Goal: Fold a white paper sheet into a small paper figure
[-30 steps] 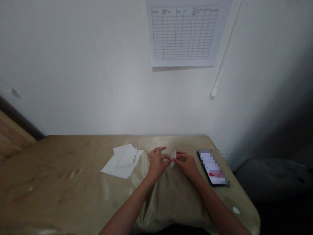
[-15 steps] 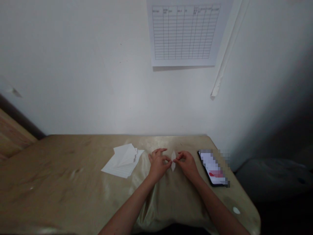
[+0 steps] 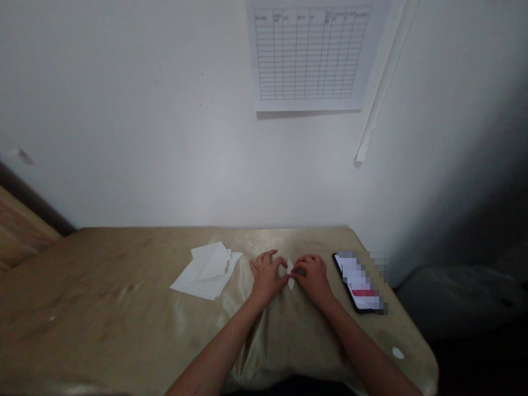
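Note:
A small pointed piece of folded white paper [image 3: 291,285] is between my two hands, over the table near its far side. My left hand [image 3: 267,278] pinches its left edge with thumb and forefinger, the other fingers spread. From the right, my right hand [image 3: 313,275] closes its thumb and fingertips on the same paper and covers part of its middle. The tips of both hands meet at the paper. To the left of my left hand lies a loose pile of white paper sheets [image 3: 206,275], one with a torn edge.
The table [image 3: 124,319] has a shiny, wrinkled tan cover and stands against a white wall. A phone [image 3: 361,286] with a lit screen lies right of my right hand. Near the right corner is a small white spot [image 3: 398,353]. A printed chart [image 3: 307,60] hangs above.
My right hand has moved slightly left, its fingers curling further over the folded paper. My left hand keeps nearly the same place, and the two hands' fingertips are closer together.

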Tool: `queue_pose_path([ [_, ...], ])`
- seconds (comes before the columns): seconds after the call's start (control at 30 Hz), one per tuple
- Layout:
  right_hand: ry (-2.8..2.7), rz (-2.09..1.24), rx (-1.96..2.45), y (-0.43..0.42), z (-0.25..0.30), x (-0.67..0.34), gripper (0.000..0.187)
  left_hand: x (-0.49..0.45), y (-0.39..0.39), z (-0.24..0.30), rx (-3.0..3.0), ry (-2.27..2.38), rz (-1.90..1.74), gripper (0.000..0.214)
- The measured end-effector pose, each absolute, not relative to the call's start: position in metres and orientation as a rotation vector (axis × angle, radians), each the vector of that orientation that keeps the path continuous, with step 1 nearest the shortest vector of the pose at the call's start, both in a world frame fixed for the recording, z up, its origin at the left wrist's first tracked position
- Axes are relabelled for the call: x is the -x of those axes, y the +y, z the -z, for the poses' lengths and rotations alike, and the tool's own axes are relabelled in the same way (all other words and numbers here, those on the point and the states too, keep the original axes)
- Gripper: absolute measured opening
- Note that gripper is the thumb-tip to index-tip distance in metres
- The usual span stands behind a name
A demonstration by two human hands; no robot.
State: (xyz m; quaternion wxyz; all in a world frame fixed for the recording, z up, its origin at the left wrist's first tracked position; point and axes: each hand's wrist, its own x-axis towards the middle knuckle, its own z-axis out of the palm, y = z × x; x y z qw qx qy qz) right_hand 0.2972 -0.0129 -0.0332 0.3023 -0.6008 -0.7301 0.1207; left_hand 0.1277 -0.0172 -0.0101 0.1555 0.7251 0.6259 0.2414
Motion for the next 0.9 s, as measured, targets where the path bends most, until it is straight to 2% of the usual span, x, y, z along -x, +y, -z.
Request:
queue_pose_path([
  [0.4, -1.993, -0.373, 1.554, -0.014, 0.032, -0.300, 0.013, -0.123, -0.009, 0.012, -2.151, 1.767, -0.626, 0.011],
  [0.67, -2.070, -0.329, 1.516, -0.013, 0.029, -0.304, 0.007, -0.123, -0.009, 0.008, -2.163, 1.738, -0.564, 0.014],
  [0.9, -2.122, -0.367, 1.480, -0.015, 0.024, -0.309, 0.014, -0.120, -0.009, 0.007, -2.176, 1.728, -0.465, 0.023],
])
